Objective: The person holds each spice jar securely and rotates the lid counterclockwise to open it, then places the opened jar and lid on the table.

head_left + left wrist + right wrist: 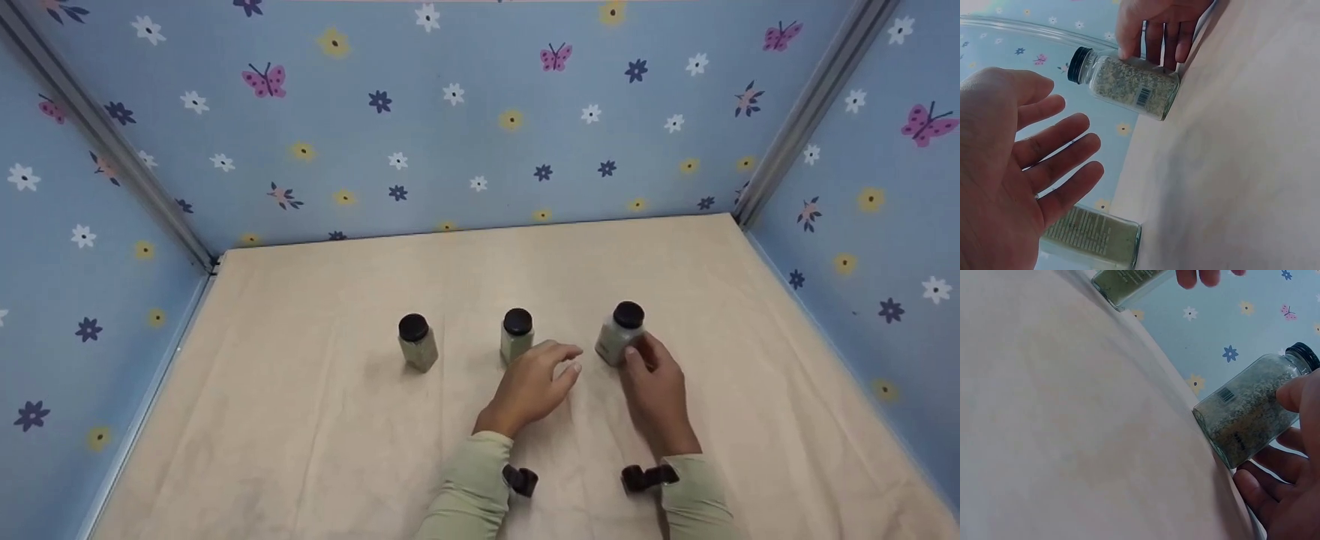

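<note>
Three glass spice jars with black lids stand in a loose row. At the right, my right hand (660, 386) holds a spice jar (616, 343) of pale dried flakes, thumb on its near side and fingers behind. A barcode shows on this flake jar (1129, 81) in the left wrist view. My left hand (531, 382) is beside the middle spice jar (516, 341), partly covering it, with fingers extended and nothing in the palm. That middle jar (1100, 236) has green powder and a printed label in the left wrist view. The left spice jar (418, 351) stands apart from both hands.
A cream cloth (300, 420) with faint creases covers the table. Blue panels (465, 127) patterned with flowers and butterflies enclose the back and both sides, joined by grey metal posts (810, 112). Black camera mounts (519, 480) sit on both wrists, over green sleeves.
</note>
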The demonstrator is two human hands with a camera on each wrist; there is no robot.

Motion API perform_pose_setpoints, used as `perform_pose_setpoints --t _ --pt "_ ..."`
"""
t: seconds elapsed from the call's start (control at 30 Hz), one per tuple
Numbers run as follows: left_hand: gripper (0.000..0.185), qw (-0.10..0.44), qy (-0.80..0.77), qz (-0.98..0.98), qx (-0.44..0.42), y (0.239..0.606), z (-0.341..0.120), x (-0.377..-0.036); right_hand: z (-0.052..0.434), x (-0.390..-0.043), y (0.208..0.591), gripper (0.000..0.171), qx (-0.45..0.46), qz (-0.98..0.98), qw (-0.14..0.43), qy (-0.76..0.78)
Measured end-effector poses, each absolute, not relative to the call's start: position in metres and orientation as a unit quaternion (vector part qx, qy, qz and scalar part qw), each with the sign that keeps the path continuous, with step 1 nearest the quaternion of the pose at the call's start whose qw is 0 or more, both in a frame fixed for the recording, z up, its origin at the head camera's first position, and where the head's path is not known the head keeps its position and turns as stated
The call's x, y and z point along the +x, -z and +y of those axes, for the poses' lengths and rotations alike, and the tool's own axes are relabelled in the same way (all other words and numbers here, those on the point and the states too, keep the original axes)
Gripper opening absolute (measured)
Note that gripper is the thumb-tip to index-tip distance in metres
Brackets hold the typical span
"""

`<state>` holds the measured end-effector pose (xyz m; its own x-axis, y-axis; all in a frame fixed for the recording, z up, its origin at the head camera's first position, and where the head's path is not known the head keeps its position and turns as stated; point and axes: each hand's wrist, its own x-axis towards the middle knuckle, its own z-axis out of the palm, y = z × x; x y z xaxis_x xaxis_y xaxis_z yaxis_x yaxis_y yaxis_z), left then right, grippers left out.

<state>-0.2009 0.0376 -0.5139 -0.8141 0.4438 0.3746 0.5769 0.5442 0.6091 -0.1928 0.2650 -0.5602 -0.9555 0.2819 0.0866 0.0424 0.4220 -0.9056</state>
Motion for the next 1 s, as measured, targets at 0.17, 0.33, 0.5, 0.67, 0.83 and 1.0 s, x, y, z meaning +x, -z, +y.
perform_pose_setpoints --t 0.17,0.33,0.5,0.67,0.83,1.0 --pt "0.027 0.095 0.36 -0.877 -0.304 0.516 0.045 -0.209 0.266 -0.195 0.56 0.06 -0.093 -0.841 0.117 -0.52" --pt "0.027 0.095 0.385 -0.864 -0.31 0.52 0.05 -0.216 0.265 -0.196 0.56 0.062 -0.099 -0.846 0.113 -0.512" --pt "0.026 0.092 0.399 -0.86 -0.305 0.525 0.057 -0.22 0.266 -0.195 0.56 0.06 -0.108 -0.844 0.108 -0.515" --pt "0.028 0.08 0.403 -0.866 -0.283 0.532 0.068 -0.22 0.266 -0.192 0.562 0.06 -0.112 -0.842 0.108 -0.516" --pt "0.042 0.072 0.423 -0.865 -0.26 0.527 0.075 -0.224 0.265 -0.194 0.56 0.06 -0.106 -0.842 0.113 -0.517" --pt "0.051 0.055 0.428 -0.867 -0.249 0.519 0.081 -0.228 0.265 -0.196 0.558 0.057 -0.107 -0.844 0.117 -0.512"
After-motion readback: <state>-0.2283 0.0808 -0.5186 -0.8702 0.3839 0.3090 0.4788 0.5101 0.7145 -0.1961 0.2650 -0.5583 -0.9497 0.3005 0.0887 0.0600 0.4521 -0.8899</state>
